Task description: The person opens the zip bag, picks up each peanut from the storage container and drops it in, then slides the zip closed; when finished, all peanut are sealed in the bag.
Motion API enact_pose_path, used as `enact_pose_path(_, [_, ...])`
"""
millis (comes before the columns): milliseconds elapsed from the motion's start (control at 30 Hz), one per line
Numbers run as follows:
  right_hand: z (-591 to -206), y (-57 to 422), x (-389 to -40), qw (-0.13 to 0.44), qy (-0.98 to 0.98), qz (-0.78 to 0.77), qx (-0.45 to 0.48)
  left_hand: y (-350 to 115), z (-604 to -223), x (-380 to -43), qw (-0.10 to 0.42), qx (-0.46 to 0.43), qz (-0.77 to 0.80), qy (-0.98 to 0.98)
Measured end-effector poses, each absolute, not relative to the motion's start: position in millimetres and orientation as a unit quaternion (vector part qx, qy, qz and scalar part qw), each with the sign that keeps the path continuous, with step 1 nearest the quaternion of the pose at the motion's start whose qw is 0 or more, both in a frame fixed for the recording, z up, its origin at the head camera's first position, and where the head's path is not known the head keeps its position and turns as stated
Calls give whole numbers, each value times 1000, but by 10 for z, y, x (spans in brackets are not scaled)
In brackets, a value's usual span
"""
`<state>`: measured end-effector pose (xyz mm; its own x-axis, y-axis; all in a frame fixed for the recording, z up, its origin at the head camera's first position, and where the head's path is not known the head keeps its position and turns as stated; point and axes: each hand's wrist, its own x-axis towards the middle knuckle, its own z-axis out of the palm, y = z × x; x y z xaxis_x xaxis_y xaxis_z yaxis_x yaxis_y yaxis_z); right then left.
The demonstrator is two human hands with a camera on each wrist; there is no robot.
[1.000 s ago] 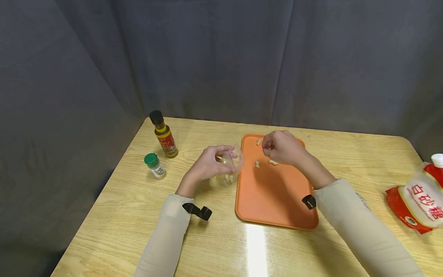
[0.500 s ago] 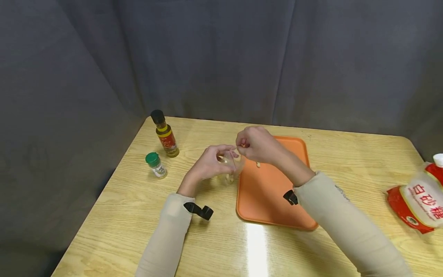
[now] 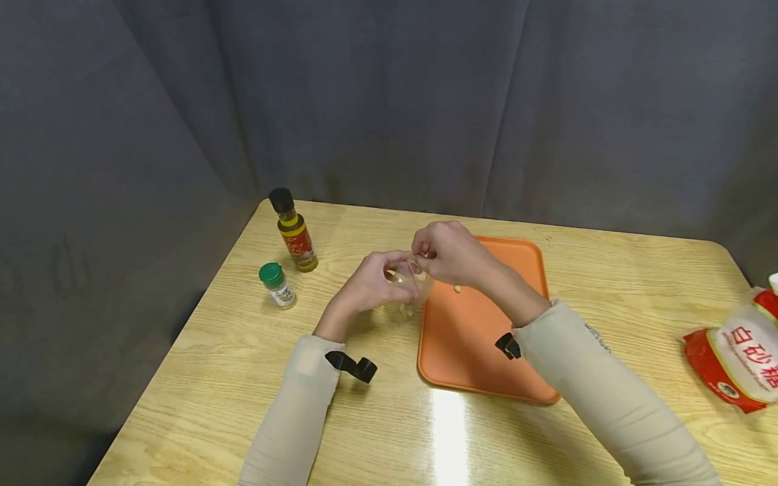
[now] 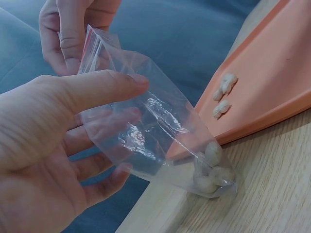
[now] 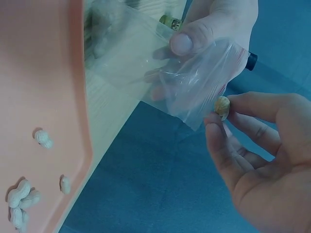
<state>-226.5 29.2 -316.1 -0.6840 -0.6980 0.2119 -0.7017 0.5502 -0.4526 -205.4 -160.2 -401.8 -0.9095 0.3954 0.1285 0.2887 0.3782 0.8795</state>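
Observation:
A clear zip bag (image 4: 160, 116) with a red seal line hangs from my left hand (image 3: 379, 280), which grips it between thumb and fingers near its mouth. Several peanuts (image 4: 212, 170) lie in the bag's bottom corner. At the bag's mouth, my right hand (image 3: 452, 253) pinches one unshelled peanut (image 5: 222, 108) between thumb and fingertips. To the right of the bag lies an orange tray (image 3: 480, 351). Several more peanuts (image 5: 19, 194) are on it, seen in the right wrist view; in the head view my right hand and forearm hide most of them.
An olive oil bottle (image 3: 298, 239) and a green-capped shaker (image 3: 279, 287) stand on the wooden table (image 3: 377, 432), left of my left hand. A red and white bag of sugar (image 3: 738, 354) lies at the far right. A dark curtain (image 3: 389, 108) hangs behind the table.
My right hand has moved left from above the tray to the mouth of the zip bag, bringing a peanut. The left hand has kept its hold on the bag.

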Motion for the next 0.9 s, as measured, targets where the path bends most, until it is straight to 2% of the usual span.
enact_pose_path(600, [-3183, 424, -2301, -8, -901, 236, 364, -1599, -4028, -2044, 49, 206, 515, 831])
enact_pose_path(900, [-3519, 823, -2509, -49, -935, 172, 306, -1597, -4028, -2041, 53, 186, 511, 838])
